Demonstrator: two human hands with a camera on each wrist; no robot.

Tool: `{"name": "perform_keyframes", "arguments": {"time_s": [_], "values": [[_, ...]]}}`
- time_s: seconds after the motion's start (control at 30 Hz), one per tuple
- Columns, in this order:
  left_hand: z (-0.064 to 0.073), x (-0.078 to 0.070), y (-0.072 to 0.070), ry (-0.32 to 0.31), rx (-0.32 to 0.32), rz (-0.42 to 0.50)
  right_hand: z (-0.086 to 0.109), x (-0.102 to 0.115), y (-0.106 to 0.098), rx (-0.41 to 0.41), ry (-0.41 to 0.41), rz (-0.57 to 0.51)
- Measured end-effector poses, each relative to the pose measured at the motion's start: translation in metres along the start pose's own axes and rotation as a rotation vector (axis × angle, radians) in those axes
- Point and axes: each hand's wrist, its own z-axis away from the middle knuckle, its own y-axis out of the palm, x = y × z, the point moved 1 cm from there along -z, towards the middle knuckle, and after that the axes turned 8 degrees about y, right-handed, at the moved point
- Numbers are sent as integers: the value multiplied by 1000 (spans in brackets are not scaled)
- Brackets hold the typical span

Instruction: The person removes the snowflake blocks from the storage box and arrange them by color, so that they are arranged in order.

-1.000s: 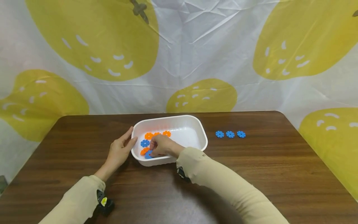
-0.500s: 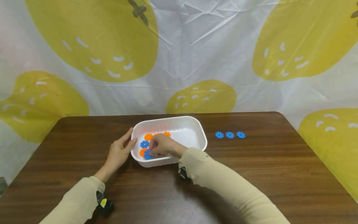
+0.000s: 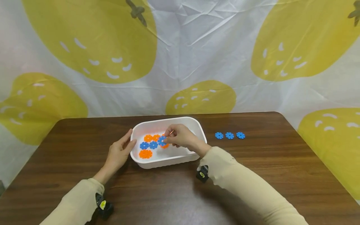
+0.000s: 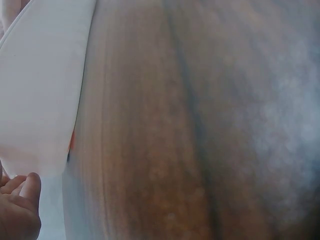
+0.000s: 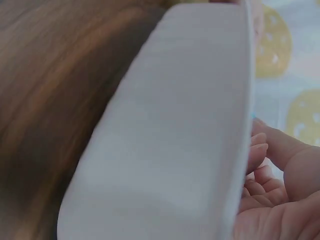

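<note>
A white plastic tray [image 3: 171,162] stands on the table with notched toy discs inside. My left hand [image 3: 118,153] grips its left end, thumb over the rim and fingers along the outside. In the left wrist view part of the left hand [image 4: 21,207] shows against the white wall. Over the middle of the tray, my right hand [image 3: 181,137] pinches a blue notched disc [image 3: 162,140] between thumb and fingertips. Two blue discs [image 3: 153,145] lie left of it, among several orange discs [image 3: 145,154]. The tray wall [image 5: 165,120] partly hides the right hand [image 5: 280,185] in the right wrist view.
Three blue discs [image 3: 229,135] lie in a row on the brown wooden table [image 3: 267,162], right of the tray. Behind the table hangs a white cloth [image 3: 180,62] with yellow fruit prints.
My right hand has lifted a blue disc from the tray's front left and carried it right, toward the middle. The left hand stays on the tray's end.
</note>
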Motion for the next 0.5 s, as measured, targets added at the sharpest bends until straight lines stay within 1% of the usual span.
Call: {"name": "perform_keyframes", "arguments": {"time_s": [0.13,0.3,0.4,0.5], "values": [[0,1,0,-2,0,1,9,-5,-22,-47,8,-43],[0,1,0,1,-2,8,19,-15,-54,-118,71,-93],[0,0,0,-5,3,7,25,-25,-75,-178,98,-117],[0,-1,0,-11,11,8,32,-41,-99,-239,124,-128]]}}
